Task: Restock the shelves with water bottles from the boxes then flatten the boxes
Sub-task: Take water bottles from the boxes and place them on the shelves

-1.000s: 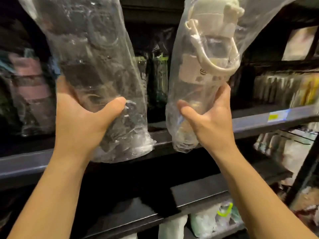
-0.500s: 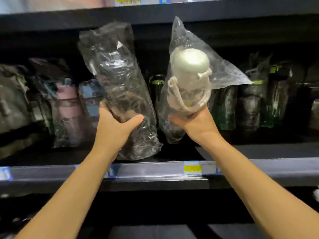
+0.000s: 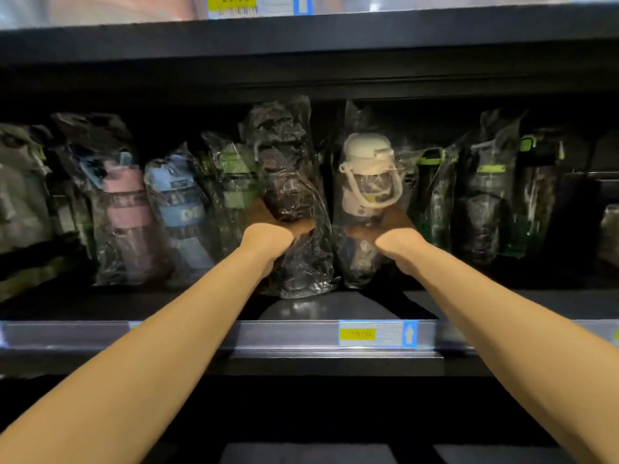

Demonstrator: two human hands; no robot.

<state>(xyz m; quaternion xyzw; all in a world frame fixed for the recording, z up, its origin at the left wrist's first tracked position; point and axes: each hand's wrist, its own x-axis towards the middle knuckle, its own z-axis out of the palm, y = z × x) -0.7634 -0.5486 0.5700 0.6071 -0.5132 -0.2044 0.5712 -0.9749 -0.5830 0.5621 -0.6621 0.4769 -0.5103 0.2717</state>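
Note:
Two water bottles in clear plastic bags stand side by side on the dark shelf (image 3: 301,336). My left hand (image 3: 268,236) grips the black bottle (image 3: 284,182) around its middle. My right hand (image 3: 395,239) grips the cream-white bottle (image 3: 368,172), which has a looped carry strap. Both bag bottoms touch the shelf board, and both bottles stand roughly upright. My fingers are partly hidden in shadow behind the bags.
Bagged pink (image 3: 124,209), blue (image 3: 181,209) and green-lidded (image 3: 234,182) bottles fill the shelf to the left. Dark bottles with green trim (image 3: 485,195) stand to the right. A price label (image 3: 375,333) sits on the shelf edge. The upper shelf (image 3: 301,38) hangs close above the bottle tops.
Both hands have pushed the two bagged bottles forward and down into the shelf; they now rest on the board among the other bottles. The view has moved closer.

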